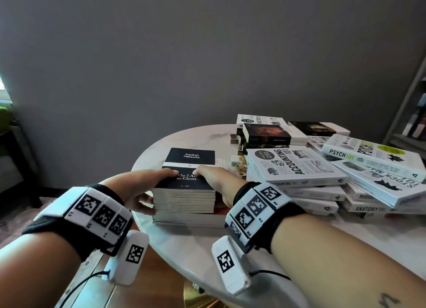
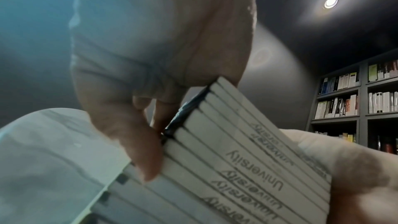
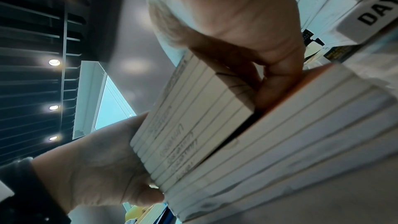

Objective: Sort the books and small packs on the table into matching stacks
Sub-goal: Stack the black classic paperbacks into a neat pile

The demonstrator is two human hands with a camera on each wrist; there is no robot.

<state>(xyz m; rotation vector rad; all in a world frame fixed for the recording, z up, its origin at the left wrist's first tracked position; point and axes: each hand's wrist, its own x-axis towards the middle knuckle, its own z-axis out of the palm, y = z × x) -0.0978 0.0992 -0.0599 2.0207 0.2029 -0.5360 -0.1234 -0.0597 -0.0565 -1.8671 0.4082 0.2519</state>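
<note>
A stack of several small black paperbacks (image 1: 186, 169), the top one titled "Why I Am so Clever", is at the table's near middle. My left hand (image 1: 147, 185) grips its left side, thumb on the top cover and fingers curled along the page edges (image 2: 247, 151). My right hand (image 1: 214, 178) grips the right side the same way. In the right wrist view the stack (image 3: 193, 108) tilts, with a dark gap above the wider pale books (image 3: 280, 151) below it. Small packs (image 1: 237, 161) lie just behind my right hand.
White "101" books are heaped at the right: Accounting (image 1: 297, 165), Psych (image 1: 368, 153), Stock Market (image 1: 380, 181), Anatomy (image 1: 368, 208). Dark-covered books (image 1: 267, 132) are stacked at the back. The round white table (image 1: 184, 250) curves toward me. A bookshelf (image 1: 415, 114) stands at far right.
</note>
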